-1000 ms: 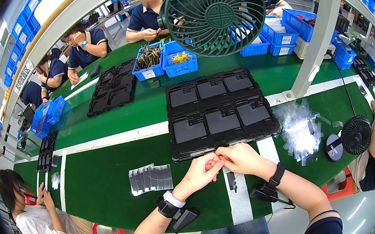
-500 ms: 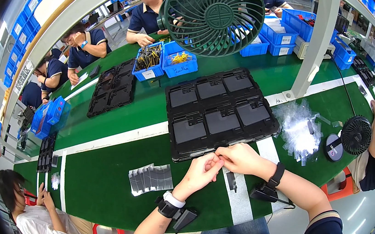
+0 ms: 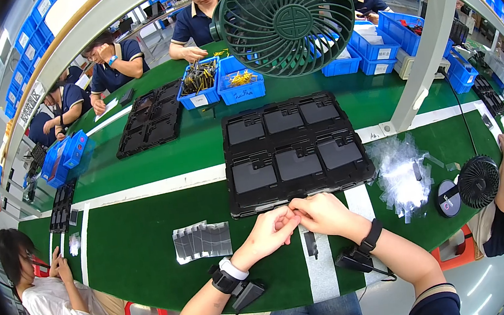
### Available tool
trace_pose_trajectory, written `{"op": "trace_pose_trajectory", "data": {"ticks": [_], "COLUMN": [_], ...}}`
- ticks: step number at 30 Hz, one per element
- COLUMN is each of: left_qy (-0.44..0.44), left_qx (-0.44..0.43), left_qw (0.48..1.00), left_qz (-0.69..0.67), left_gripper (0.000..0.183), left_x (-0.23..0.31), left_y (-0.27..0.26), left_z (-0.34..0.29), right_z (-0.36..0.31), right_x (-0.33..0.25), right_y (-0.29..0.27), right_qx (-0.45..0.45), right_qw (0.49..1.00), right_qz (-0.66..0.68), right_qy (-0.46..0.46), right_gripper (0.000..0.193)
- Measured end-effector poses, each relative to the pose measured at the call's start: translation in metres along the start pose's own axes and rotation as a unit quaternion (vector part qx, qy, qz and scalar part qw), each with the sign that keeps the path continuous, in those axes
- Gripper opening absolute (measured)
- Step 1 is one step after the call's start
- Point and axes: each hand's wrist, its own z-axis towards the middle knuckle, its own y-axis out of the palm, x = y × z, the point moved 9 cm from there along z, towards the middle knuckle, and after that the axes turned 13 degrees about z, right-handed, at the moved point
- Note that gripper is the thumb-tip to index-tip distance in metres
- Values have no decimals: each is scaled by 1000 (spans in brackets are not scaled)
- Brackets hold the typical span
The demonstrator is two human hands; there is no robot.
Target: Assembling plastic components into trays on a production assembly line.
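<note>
My left hand (image 3: 274, 226) and my right hand (image 3: 322, 213) meet at the near edge of a black plastic tray (image 3: 273, 150). Both have curled fingers, with the tips pressed together. Whatever sits between the fingertips is too small or hidden to make out. Dark flat rectangular pieces (image 3: 319, 157) lie in the tray's compartments. Just below my right hand, a small dark strip (image 3: 311, 247) rests on the white tape across the green tabletop (image 3: 132, 252). Left of my hands lies an overlapping row of grey film pieces (image 3: 203, 242).
A heap of clear plastic film bits (image 3: 403, 177) lies right of the tray. A dark green fan (image 3: 292, 22) hangs above the far side, beside a white metal post (image 3: 423, 51). Blue bins (image 3: 243, 90) and another black tray (image 3: 151, 119) stand farther back. Co-workers sit around the table.
My hands and the tray hold still. Across the table, a co-worker's head has lifted slightly, and at the far left another person's arm has shifted.
</note>
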Motion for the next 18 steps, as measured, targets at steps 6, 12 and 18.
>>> {"op": "trace_pose_trajectory", "data": {"ticks": [6,12,18], "left_qy": [-3,-2,-2], "left_qx": [0,1,3], "left_qw": [1000,1000,1000], "left_qz": [6,7,4], "left_gripper": [19,19,18], "left_x": [0,0,0], "left_y": [0,0,0], "left_z": [0,0,0], "right_z": [0,0,0], "right_x": [0,-1,0], "right_y": [0,-1,0], "right_qx": [3,3,5], "right_qw": [1000,1000,1000], "right_qz": [0,-1,1], "right_qy": [-3,-6,-8], "right_gripper": [13,13,12]}}
